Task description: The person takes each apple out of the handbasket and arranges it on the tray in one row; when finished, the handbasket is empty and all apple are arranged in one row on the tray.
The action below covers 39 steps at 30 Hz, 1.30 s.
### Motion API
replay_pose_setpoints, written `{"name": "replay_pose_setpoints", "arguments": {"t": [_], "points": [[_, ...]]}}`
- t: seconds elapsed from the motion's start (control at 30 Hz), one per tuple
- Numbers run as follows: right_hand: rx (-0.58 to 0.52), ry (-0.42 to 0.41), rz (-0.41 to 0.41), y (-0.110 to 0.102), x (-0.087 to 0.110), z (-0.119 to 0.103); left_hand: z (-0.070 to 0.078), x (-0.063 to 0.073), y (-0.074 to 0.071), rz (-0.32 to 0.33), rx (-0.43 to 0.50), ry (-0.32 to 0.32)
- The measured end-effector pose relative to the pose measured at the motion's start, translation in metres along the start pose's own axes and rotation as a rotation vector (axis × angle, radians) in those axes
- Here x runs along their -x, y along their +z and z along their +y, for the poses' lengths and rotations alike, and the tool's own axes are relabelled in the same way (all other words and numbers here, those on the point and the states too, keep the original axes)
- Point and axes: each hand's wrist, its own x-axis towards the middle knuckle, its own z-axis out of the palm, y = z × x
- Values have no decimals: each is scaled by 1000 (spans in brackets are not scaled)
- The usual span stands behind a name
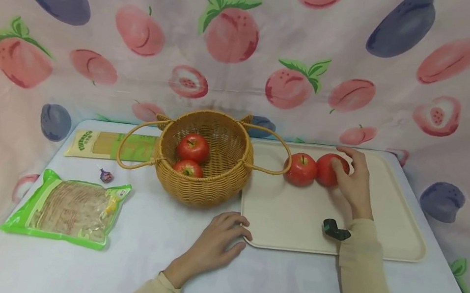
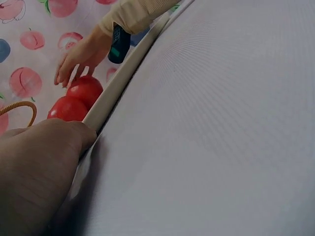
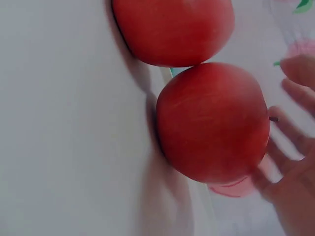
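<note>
Two red apples sit side by side on the beige tray [image 1: 287,222], a left apple [image 1: 301,169] and a right apple [image 1: 331,169]. My right hand [image 1: 353,179] is at the right apple, its fingers spread loosely over the top and far side. In the right wrist view those fingers [image 3: 290,128] stand beside the stem, not wrapped around the fruit. My left hand [image 1: 220,241] rests by the tray's near left corner, fingertips at the rim. Behind it stands a wicker basket [image 1: 199,194] with two handles, holding an upper apple [image 1: 193,147] and a lower apple [image 1: 188,168].
Left of the basket lie a flat pack of noodles [image 1: 103,145], a small wrapped lollipop [image 1: 106,175] and a green-edged plastic food bag [image 1: 70,209]. One basket handle [image 1: 273,172] reaches over the tray. A fruit-print cloth [image 1: 242,88] hangs behind the table.
</note>
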Motion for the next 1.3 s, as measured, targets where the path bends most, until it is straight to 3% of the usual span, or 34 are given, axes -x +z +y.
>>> {"name": "replay_pose_setpoints", "arguments": {"t": [0.2,0.37,0.63,0.97,1.3], "points": [[-102,-162,67,3,6,-40,-2,0,2,3,-11,7],[-220,-179,40,8,6,-58,-3,0,1,23,-5,21],[-342,-314,-27,21,5,-74,0,2,3,16,9,17],[-235,-429,-211,33,-1,-95,0,1,0,26,7,21],[-74,-477,-379,45,-4,-116,-2,0,2,28,7,23]]}}
